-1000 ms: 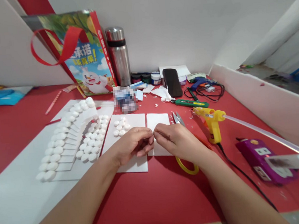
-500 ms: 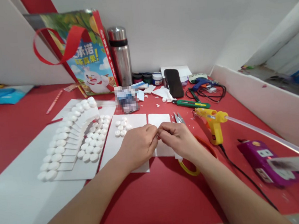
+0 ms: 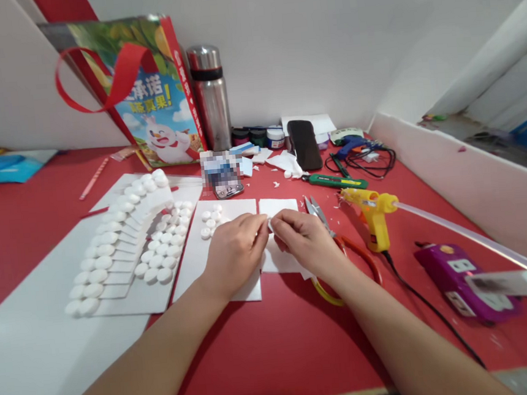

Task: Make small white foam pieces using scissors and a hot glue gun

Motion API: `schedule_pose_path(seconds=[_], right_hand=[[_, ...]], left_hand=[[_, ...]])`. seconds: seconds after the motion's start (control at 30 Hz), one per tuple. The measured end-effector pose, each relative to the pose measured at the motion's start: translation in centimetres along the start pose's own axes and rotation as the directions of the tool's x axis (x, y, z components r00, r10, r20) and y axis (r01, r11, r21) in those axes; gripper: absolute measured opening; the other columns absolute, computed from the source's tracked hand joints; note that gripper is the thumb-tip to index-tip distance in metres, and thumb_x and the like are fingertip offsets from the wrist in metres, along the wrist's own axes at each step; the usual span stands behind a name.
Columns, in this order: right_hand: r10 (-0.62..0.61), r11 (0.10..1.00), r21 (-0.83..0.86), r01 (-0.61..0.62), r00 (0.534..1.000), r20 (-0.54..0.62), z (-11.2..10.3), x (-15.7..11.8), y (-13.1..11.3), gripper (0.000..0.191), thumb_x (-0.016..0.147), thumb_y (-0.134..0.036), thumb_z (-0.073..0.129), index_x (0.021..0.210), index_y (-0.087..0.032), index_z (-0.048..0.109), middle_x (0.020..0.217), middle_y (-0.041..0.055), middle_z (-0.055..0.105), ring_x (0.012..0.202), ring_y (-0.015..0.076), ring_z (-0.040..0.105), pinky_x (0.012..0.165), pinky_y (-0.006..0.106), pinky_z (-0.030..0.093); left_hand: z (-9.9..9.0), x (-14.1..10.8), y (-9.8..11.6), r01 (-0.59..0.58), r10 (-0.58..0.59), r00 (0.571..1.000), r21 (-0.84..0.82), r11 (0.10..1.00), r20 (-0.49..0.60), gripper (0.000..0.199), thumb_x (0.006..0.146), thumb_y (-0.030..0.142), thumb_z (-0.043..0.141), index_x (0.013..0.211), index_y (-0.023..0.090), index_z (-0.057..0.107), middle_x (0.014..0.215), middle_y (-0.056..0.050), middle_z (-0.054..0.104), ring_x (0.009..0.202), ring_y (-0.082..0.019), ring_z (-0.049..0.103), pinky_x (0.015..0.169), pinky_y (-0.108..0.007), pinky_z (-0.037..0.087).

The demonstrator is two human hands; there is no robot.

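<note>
1. White piece point(image 3: 269, 224), small and mostly hidden by fingertips, was at the centre of the clock, above the table, with twelve pointing to the wall.
2. Left hand point(image 3: 233, 249): fingers curled, thumb and forefinger nearly closed, pinching the piece from the nine o'clock side.
3. Right hand point(image 3: 306, 240): likewise curled, thumb and forefinger pinching it from three o'clock.
4. Towards eleven o'clock a printed bag point(image 3: 163, 108) with a red handle stood upright; its contents could not be seen.
5. Just beside the bag, a steel flask point(image 3: 212, 107) stood with its cap on, hiding whatever it held.
6. At twelve, three small jars point(image 3: 275, 138) stood in a row by the wall, their contents too small to make out.
7. At nine, a white card point(image 3: 241, 208) bore a cluster of white discs point(image 3: 206, 215); farther out, more discs lined a stepped white model point(image 3: 118, 275).
8. At three, a yellow glue gun point(image 3: 377, 206) stood beyond the scissors point(image 3: 363, 256), a clear stick protruding from its rear.
</note>
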State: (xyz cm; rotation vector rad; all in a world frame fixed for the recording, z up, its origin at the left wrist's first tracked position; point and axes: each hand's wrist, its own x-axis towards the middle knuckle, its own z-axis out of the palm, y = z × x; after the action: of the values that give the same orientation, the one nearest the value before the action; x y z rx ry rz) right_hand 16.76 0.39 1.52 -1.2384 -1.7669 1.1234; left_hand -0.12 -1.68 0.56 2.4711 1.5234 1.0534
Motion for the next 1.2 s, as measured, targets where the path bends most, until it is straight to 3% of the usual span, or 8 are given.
schedule_pose_path(seconds=[0.1,0.2,0.5,0.6,0.67,0.83,0.97,1.2], right_hand=[[-0.022,1.0,-0.022,0.022,1.0,-0.003,0.1,-0.1,-0.2,0.036,0.097,-0.027,0.051,0.061,-0.021,0.051,0.057,-0.003,0.053,0.055,0.011,0.047,0.059,0.027,0.035],[-0.026,1.0,-0.007,0.026,1.0,0.006,-0.2,-0.1,-0.2,0.039,0.098,-0.029,0.051,0.06,-0.02,0.053,0.057,-0.0019,0.055,0.055,0.0107,0.047,0.059,0.027,0.036],[0.093,0.917,0.382,-0.113,0.993,0.07,-0.6,0.0,-0.5,0.032,0.093,-0.038,0.06,0.068,-0.019,0.057,0.058,-0.0036,0.055,0.047,0.0075,0.041,0.049,0.025,0.031],[0.08,0.914,0.399,-0.079,0.997,0.014,-0.5,0.0,-0.5,0.029,0.089,-0.032,0.061,0.064,-0.019,0.057,0.054,-0.0046,0.052,0.047,0.0073,0.039,0.048,0.024,0.03],[0.029,0.926,0.376,-0.017,0.999,-0.027,-0.5,0.0,-0.4,0.027,0.088,-0.029,0.06,0.064,-0.018,0.058,0.054,-0.0047,0.052,0.048,0.0079,0.042,0.049,0.025,0.032],[-0.127,0.981,0.143,0.134,0.99,-0.061,-0.9,-0.2,-0.5,0.029,0.094,-0.029,0.058,0.068,-0.018,0.061,0.057,-0.0039,0.054,0.053,0.0092,0.046,0.054,0.025,0.035],[-0.224,0.973,-0.058,0.222,0.974,-0.033,-1.2,-0.3,-0.5,0.03,0.098,-0.027,0.054,0.07,-0.017,0.061,0.061,-0.0022,0.057,0.057,0.0099,0.05,0.057,0.026,0.036],[-0.273,0.939,-0.209,0.272,0.962,0.023,-1.4,-0.2,0.1,0.027,0.097,-0.026,0.053,0.072,-0.019,0.059,0.063,-0.0022,0.055,0.059,0.0113,0.05,0.058,0.027,0.033]], left_hand=[[0.3,-0.2,-0.1,-0.157,0.158,0.987,0.22,0.963,0.013,0.027,0.105,0.018,0.042,0.102,0.011,0.068,0.081,-0.01,0.073,0.068,-0.021,0.068,0.059,-0.032,0.046],[0.5,-0.4,-0.2,-0.276,0.281,0.959,0.31,0.91,0.029,0.028,0.1,0.009,0.044,0.121,0.004,0.063,0.092,-0.014,0.075,0.069,-0.023,0.071,0.056,-0.033,0.05],[0.3,0.0,-1.0,-0.379,0.393,0.916,0.146,0.914,-0.082,0.034,0.101,0.009,0.047,0.131,0.001,0.06,0.106,-0.019,0.077,0.088,-0.026,0.076,0.069,-0.037,0.062],[0.2,0.1,-0.4,-0.32,0.313,0.942,-0.048,0.946,-0.122,0.032,0.1,0.01,0.052,0.128,0.005,0.065,0.107,-0.017,0.078,0.091,-0.024,0.075,0.077,-0.036,0.062],[0.1,0.3,0.1,-0.203,0.162,0.974,-0.288,0.936,-0.161,0.025,0.099,0.013,0.056,0.119,0.011,0.072,0.098,-0.011,0.078,0.086,-0.019,0.073,0.079,-0.032,0.06],[-0.2,0.6,0.6,0.133,-0.171,0.985,-0.647,0.751,0.005,0.017,0.1,0.021,0.063,0.097,0.018,0.08,0.085,-0.002,0.072,0.066,-0.01,0.066,0.064,-0.023,0.055],[-0.4,0.8,0.2,0.188,-0.178,0.98,-0.668,0.72,0.084,0.017,0.099,0.022,0.063,0.1,0.019,0.08,0.087,-0.003,0.069,0.068,-0.01,0.064,0.065,-0.024,0.054],[-1.0,0.8,-0.1,0.088,-0.048,0.994,-0.488,0.868,0.093,0.021,0.101,0.019,0.059,0.089,0.016,0.076,0.083,-0.004,0.07,0.078,-0.014,0.065,0.072,-0.028,0.049]])
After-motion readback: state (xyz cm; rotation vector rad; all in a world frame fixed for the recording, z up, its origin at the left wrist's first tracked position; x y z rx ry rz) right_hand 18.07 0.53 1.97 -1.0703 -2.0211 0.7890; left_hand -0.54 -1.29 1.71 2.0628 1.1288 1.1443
